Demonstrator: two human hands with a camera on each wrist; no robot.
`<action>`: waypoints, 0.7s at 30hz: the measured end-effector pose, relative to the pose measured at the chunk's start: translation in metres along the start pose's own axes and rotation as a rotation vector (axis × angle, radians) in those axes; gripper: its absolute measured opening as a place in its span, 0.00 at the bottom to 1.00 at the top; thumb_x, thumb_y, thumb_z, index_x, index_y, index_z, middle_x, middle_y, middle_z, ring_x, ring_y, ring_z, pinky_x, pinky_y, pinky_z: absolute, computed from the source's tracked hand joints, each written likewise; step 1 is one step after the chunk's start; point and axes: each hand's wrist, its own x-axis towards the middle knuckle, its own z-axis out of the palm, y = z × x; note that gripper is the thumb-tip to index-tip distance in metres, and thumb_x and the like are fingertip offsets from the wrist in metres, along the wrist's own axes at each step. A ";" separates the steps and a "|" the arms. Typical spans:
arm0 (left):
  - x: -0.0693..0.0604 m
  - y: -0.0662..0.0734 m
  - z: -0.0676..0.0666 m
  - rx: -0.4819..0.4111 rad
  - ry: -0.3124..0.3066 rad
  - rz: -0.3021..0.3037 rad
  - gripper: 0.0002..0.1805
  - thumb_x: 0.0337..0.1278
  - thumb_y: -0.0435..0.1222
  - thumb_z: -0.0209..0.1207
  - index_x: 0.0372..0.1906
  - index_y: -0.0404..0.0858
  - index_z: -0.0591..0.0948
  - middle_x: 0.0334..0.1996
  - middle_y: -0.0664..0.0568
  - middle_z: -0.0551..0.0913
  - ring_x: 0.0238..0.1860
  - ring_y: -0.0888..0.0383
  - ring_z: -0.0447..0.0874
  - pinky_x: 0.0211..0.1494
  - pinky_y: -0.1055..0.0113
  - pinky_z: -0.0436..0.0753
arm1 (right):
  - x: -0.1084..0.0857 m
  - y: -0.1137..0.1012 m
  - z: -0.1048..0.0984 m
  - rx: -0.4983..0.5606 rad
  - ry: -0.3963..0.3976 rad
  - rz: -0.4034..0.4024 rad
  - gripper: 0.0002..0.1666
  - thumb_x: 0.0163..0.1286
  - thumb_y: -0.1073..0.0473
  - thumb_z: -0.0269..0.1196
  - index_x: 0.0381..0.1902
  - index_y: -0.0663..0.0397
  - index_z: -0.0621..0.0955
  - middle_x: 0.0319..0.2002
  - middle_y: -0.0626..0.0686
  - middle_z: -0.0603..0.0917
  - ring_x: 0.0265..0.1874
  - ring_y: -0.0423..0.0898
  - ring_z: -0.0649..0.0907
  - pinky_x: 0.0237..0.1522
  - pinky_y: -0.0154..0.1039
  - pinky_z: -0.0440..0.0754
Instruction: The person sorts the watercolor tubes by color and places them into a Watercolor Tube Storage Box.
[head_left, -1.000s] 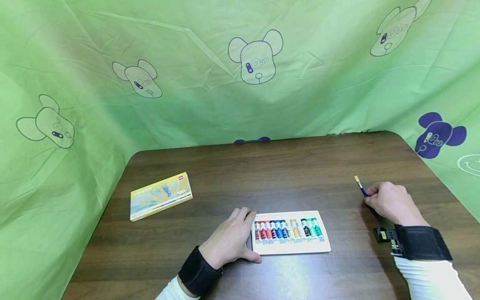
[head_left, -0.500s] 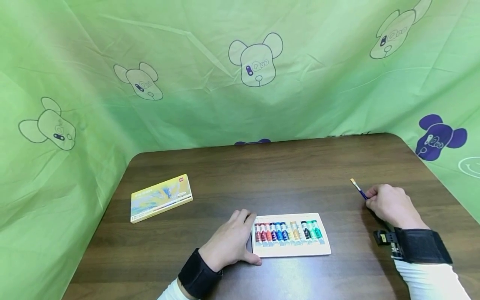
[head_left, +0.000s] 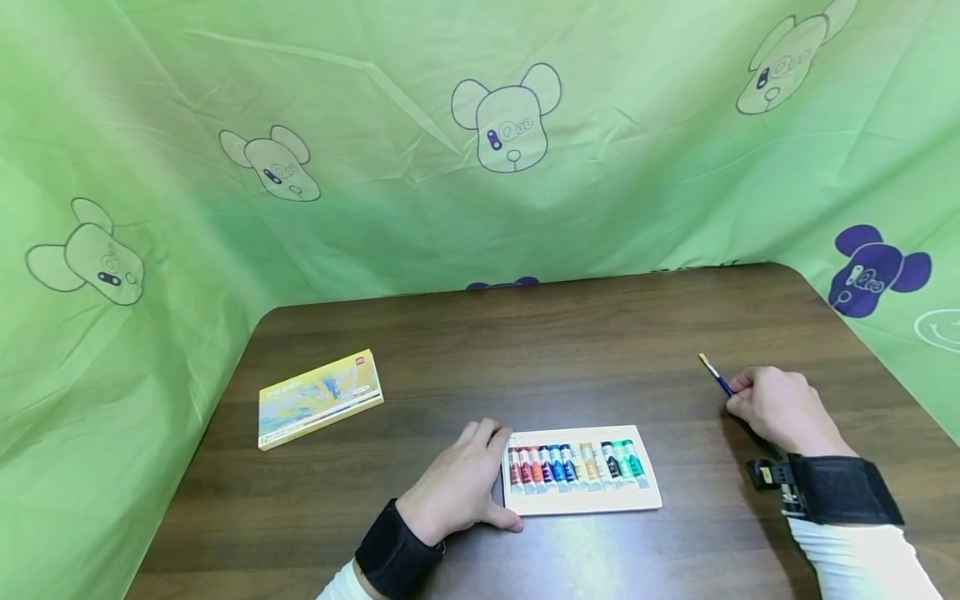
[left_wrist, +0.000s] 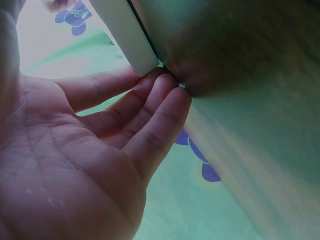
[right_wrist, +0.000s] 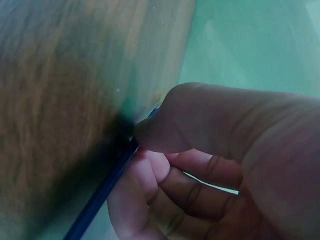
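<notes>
A white tray holding a row of several small paint tubes lies flat on the table. At the tray's left end my left hand grips it, fingers at the far corner and thumb at the near one. The left wrist view shows the fingertips against the tray's edge. Off to the right, my right hand pinches a paintbrush between thumb and fingers. Its pale bristles point away and to the left. In the right wrist view the dark blue handle runs down past the fingers, just over the table.
A flat yellow and blue box lies on the left of the brown wooden table. Green cloth printed with bear faces hangs behind the table and at its sides.
The paintbrush's bristle end has swung a little to the left in the right hand. The left hand and the tray stay in place.
</notes>
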 end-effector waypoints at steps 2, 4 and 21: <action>-0.001 0.000 0.000 0.000 0.003 0.001 0.62 0.34 0.60 0.83 0.74 0.32 0.72 0.66 0.46 0.76 0.64 0.53 0.73 0.68 0.61 0.82 | 0.000 0.000 0.001 -0.002 0.000 -0.008 0.12 0.60 0.61 0.66 0.37 0.66 0.85 0.29 0.57 0.88 0.31 0.60 0.84 0.36 0.61 0.80; -0.001 0.000 0.001 0.001 0.006 0.001 0.62 0.34 0.60 0.83 0.74 0.32 0.72 0.66 0.46 0.76 0.64 0.53 0.73 0.67 0.61 0.82 | 0.001 0.000 0.001 -0.002 -0.002 -0.016 0.12 0.60 0.62 0.66 0.37 0.66 0.85 0.29 0.58 0.88 0.31 0.60 0.84 0.36 0.60 0.80; 0.000 -0.001 0.002 0.011 0.013 0.001 0.62 0.34 0.61 0.83 0.74 0.31 0.71 0.66 0.45 0.76 0.64 0.53 0.73 0.67 0.61 0.82 | 0.002 -0.035 0.013 -0.026 0.050 -0.259 0.07 0.61 0.68 0.64 0.36 0.62 0.87 0.27 0.50 0.84 0.27 0.46 0.77 0.30 0.41 0.73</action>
